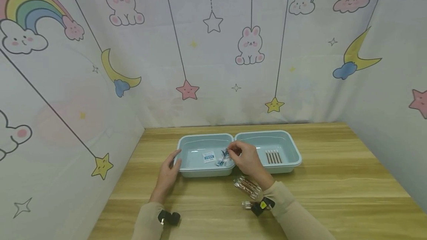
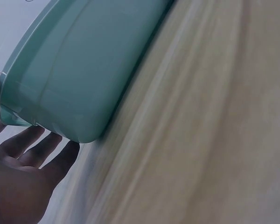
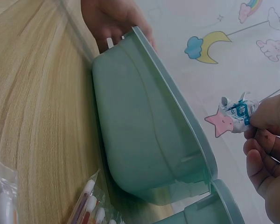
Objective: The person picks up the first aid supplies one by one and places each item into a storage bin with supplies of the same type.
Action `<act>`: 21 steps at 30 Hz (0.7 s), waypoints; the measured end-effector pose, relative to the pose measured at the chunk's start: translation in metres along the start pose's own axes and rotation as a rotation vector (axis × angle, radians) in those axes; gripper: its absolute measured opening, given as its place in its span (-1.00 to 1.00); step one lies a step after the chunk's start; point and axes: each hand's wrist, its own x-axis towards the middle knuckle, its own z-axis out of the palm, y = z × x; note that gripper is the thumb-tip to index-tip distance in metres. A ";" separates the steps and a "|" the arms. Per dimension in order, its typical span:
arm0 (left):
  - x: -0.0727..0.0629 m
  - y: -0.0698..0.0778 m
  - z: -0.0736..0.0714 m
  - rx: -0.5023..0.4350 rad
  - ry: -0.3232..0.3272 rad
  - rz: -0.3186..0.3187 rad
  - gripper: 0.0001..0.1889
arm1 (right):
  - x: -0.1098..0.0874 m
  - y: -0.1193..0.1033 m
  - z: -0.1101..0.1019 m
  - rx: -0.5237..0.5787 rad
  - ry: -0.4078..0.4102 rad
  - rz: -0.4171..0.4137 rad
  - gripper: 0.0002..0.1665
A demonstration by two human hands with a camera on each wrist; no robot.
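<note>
My right hand (image 1: 246,158) pinches a crumpled white-and-blue foil packet (image 3: 240,114) between thumb and fingertips, above the right end of the left light-blue plastic tray (image 1: 193,173). Inside that tray lie a flat white-and-blue packet (image 1: 209,157) and a crumpled packet (image 1: 221,162). My left hand (image 1: 168,173) holds the tray's left end. Its thumb is at the rim and its fingers touch the outer wall (image 2: 70,93), as the left wrist view shows. The print on the packets is too small to read.
A second light-blue tray (image 1: 295,160) stands against the first on the right, with several brown-filled cotton swabs (image 1: 274,156) in a row. Clear-wrapped swabs (image 1: 247,187) lie on the wooden table (image 1: 333,195) below my right hand, beside another clear pack (image 1: 247,205). Patterned cloth (image 1: 220,58) hangs behind.
</note>
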 end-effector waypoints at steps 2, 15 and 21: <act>0.000 0.000 0.000 -0.003 -0.002 -0.004 -0.51 | 0.000 0.000 0.001 0.000 0.007 -0.003 -0.94; -0.001 0.001 0.000 -0.016 -0.002 0.005 -0.53 | 0.001 0.002 0.003 -0.009 0.000 0.010 -0.96; 0.000 -0.002 0.000 -0.014 -0.004 0.006 -0.53 | 0.002 0.002 0.004 0.006 -0.010 0.031 -0.91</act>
